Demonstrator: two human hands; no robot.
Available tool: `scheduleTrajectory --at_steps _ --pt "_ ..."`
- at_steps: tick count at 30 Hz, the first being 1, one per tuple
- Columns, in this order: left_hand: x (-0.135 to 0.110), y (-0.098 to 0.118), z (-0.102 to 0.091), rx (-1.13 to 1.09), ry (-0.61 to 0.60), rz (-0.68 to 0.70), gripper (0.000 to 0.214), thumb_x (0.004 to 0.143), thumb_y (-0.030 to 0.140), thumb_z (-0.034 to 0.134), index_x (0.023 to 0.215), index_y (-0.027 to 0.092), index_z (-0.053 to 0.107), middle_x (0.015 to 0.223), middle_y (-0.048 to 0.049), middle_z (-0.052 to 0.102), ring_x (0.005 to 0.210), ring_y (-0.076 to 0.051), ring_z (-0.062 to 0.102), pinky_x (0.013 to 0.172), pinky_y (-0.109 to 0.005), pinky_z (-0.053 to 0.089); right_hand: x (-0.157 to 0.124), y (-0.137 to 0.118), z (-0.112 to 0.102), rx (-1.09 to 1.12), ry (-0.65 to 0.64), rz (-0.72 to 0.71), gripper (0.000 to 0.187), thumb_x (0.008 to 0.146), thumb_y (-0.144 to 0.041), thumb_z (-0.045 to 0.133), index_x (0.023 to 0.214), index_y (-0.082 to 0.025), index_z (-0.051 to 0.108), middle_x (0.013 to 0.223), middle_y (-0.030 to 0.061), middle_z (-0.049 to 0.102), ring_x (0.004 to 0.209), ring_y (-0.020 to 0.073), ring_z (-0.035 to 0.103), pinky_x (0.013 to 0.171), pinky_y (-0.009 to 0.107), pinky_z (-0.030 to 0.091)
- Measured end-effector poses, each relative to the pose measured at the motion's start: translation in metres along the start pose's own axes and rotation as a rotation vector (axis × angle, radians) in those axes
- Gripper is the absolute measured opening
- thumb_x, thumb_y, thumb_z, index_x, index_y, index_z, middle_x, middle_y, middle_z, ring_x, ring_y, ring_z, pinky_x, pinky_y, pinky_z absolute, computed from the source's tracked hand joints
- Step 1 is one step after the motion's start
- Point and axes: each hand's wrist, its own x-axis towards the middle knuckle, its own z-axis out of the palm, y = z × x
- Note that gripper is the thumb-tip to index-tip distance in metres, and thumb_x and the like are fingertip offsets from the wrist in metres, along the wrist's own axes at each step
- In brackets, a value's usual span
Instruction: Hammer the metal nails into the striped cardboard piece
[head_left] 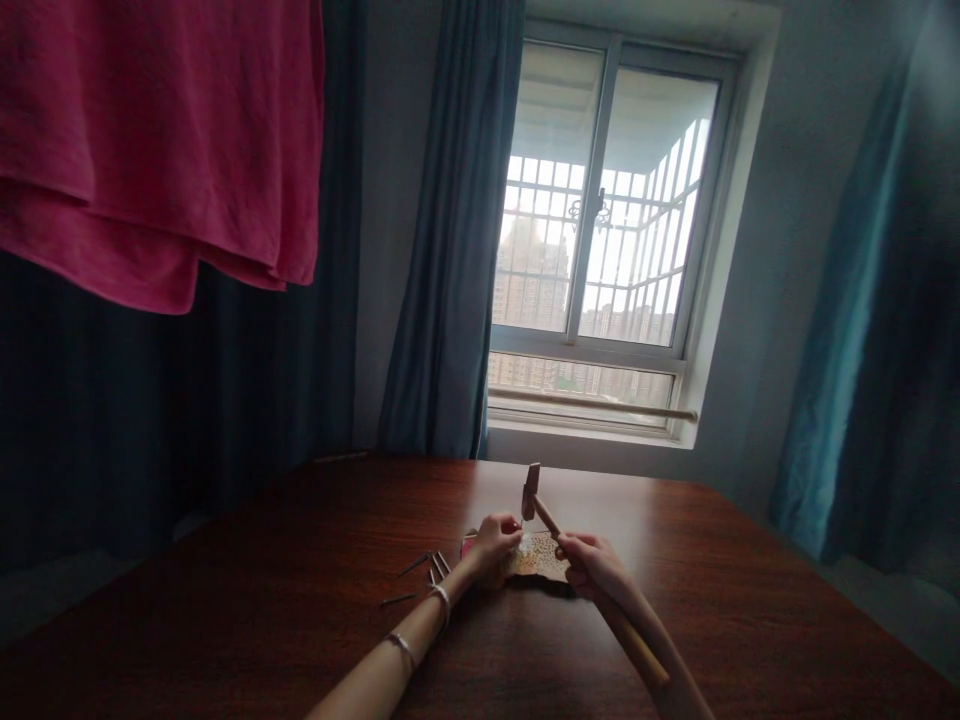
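My right hand (591, 566) is wrapped round the wooden handle of a hammer (547, 515), whose end runs back under my forearm. The hammer's head is raised close to my left fingertips, just above and right of them. My left hand (495, 542) is pinched closed; what sits between its fingers is too small to make out. Beneath both hands lies a light brown piece of sheet (546, 560) covered in small dark marks or holes, its near edge uneven. A bit of pink (468, 545) shows behind my left hand.
Several thin, dark metal rod-like tools (438, 568) lie left of my left wrist on the brown wooden table (675, 590). A pink cloth (165, 140) hangs at upper left. Blue curtains (442, 260) and a barred window (600, 230) stand beyond the table's far edge.
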Motion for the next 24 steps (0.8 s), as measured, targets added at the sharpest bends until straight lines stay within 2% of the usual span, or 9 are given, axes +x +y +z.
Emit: scheduleTrajectory --at_steps 5,11,17,24 --pt "0.001 0.000 0.002 0.027 0.012 0.008 0.019 0.069 0.029 0.055 0.074 0.013 0.065 0.071 -0.0030 0.066 0.067 -0.015 0.058 0.059 -0.020 0.039 0.004 0.006 -0.001 0.004 -0.014 -0.004 0.034 0.061 -0.044 0.063 0.076 -0.016 0.053 0.060 -0.0041 0.050 0.032 0.0006 0.032 0.029 0.017 0.017" --pt "0.000 0.001 0.002 0.067 0.029 0.018 0.019 0.069 0.028 0.055 0.075 0.013 0.065 0.070 -0.0032 0.066 0.068 -0.015 0.058 0.058 -0.021 0.038 0.004 0.008 0.000 0.020 -0.031 -0.034 0.031 0.062 -0.044 0.062 0.070 -0.016 0.052 0.049 -0.0084 0.040 0.031 0.0013 0.029 0.029 0.017 0.015" --pt "0.000 0.000 0.002 0.068 0.026 0.019 0.017 0.070 0.027 0.054 0.075 0.014 0.065 0.072 -0.0030 0.066 0.068 -0.014 0.058 0.058 -0.020 0.038 -0.003 -0.001 0.006 0.003 -0.030 -0.023 0.031 0.060 -0.043 0.064 0.069 -0.016 0.052 0.050 -0.0078 0.042 0.031 0.0015 0.030 0.029 0.017 0.015" --pt "-0.002 0.003 -0.001 0.071 0.017 0.008 0.018 0.069 0.026 0.055 0.076 0.013 0.065 0.073 -0.0036 0.066 0.069 -0.015 0.058 0.060 -0.021 0.039 0.005 0.007 -0.002 0.011 -0.016 -0.010 0.030 0.060 -0.043 0.064 0.066 -0.016 0.052 0.050 -0.0079 0.042 0.030 0.0007 0.029 0.029 0.017 0.014"
